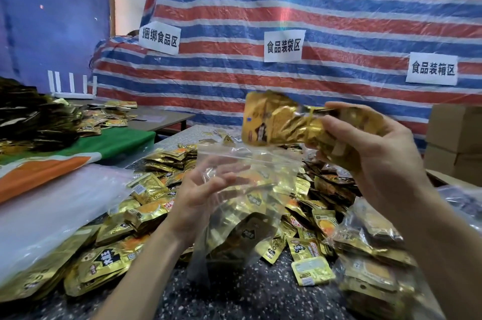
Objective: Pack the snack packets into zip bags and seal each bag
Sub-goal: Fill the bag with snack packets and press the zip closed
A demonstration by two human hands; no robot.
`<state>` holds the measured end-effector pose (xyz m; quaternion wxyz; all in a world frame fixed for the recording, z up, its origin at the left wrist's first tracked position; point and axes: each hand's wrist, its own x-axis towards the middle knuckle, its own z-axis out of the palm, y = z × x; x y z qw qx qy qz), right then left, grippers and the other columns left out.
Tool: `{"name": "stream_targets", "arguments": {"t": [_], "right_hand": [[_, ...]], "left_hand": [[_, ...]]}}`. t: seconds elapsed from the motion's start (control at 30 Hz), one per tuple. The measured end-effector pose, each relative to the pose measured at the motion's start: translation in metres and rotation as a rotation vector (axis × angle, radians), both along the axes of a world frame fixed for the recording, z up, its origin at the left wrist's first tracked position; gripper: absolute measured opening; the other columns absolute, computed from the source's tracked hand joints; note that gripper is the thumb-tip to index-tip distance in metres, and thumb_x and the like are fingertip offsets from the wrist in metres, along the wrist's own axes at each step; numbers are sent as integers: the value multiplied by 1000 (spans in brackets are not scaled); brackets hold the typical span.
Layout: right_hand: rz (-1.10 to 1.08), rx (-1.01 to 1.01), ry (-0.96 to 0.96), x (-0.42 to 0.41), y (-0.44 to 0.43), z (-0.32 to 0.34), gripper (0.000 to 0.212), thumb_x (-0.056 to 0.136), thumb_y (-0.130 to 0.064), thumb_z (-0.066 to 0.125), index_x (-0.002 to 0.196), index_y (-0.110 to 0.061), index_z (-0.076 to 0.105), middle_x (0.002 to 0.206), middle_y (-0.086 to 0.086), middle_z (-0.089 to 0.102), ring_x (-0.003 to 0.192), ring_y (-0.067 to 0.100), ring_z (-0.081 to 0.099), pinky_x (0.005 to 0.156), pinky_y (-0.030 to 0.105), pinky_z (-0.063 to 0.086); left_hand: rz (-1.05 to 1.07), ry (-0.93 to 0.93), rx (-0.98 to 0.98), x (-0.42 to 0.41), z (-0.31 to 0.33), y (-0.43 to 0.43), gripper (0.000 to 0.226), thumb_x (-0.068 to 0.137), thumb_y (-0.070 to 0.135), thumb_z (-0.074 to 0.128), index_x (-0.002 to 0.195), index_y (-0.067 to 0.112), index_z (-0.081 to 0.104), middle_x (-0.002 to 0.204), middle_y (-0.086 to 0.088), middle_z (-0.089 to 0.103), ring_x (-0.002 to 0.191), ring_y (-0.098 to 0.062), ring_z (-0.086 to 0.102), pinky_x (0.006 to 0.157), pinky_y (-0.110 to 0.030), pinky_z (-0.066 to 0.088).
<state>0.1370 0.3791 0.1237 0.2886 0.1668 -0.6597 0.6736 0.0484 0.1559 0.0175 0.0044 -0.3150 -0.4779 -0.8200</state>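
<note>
Before a striped tarp [313, 6], gold snack packets [146, 205] lie heaped across a speckled table [234, 293]. A clear zip bag [250, 163] hangs above the heap with its mouth up, held by the left hand [198, 189], whose fingers [229, 176] show loosely spread through the plastic. Just above the bag's mouth, the right hand [378, 152] clamps its curled fingers [336, 124] on a bundle of gold packets [276, 121].
</note>
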Motion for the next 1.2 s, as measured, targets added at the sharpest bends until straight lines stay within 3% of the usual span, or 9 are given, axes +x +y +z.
{"name": "stream_targets", "arguments": {"t": [0.13,0.53,0.6,0.73,0.87,0.93,1.0,1.1,1.2], "right_hand": [[50,10,1,-3,-5,15,25,70,-21,77,93,-13,73,87,5,78,79,17,75,63,24,57],[34,106,-39,-14,-3,23,46,57,-34,83,97,-15,70,94,8,75,85,23,71,73,32,56],[-29,224,-42,-17,-8,19,54,54,-37,84,100,-12,69,95,9,76,87,26,73,78,38,57],[-73,476,-54,-23,-29,8,49,62,-46,79,100,-15,71,91,1,78,83,15,75,69,27,58],[29,842,-252,-30,-25,0,76,53,-88,68,118,-49,61,120,-27,63,110,-7,59,90,23,46],[125,812,-406,-31,-17,-4,83,54,-61,90,128,-40,58,127,-11,66,113,9,66,95,32,53],[179,788,-435,-33,-11,-11,65,61,-27,91,120,-21,65,108,4,76,95,18,74,84,31,60],[114,617,-268,-35,-9,-19,26,67,-21,80,88,-7,75,85,11,77,75,19,72,70,27,59],[87,309,-132,-37,-11,-21,21,67,-25,79,80,-10,75,86,12,76,78,23,71,74,31,59]], "left_hand": [[-28,-9,-11,3,2,0,36,62,28,89,95,17,77,109,-11,73,87,-20,71,72,-29,58],[-51,14,-27,7,4,-2,43,61,38,93,96,19,77,97,-13,75,88,-22,72,76,-28,57],[-46,26,-28,6,5,-2,45,61,39,92,97,17,77,103,-14,74,94,-25,71,81,-30,57],[-52,18,-29,6,5,-1,61,62,43,91,108,7,73,111,-23,69,102,-35,67,88,-46,56],[22,20,8,6,7,-3,64,68,46,87,107,-1,69,112,-25,69,102,-33,68,82,-38,57],[20,13,57,6,9,-6,55,72,43,84,104,1,69,111,-21,71,98,-29,70,78,-39,58],[34,6,78,5,9,-8,45,74,43,83,101,9,73,111,-20,71,97,-28,70,78,-45,58],[105,9,72,5,10,-11,52,65,54,86,97,13,76,108,-21,71,97,-33,69,78,-48,59],[180,21,93,3,11,-12,54,56,60,88,90,19,79,90,-8,74,89,-22,70,77,-40,59]]}}
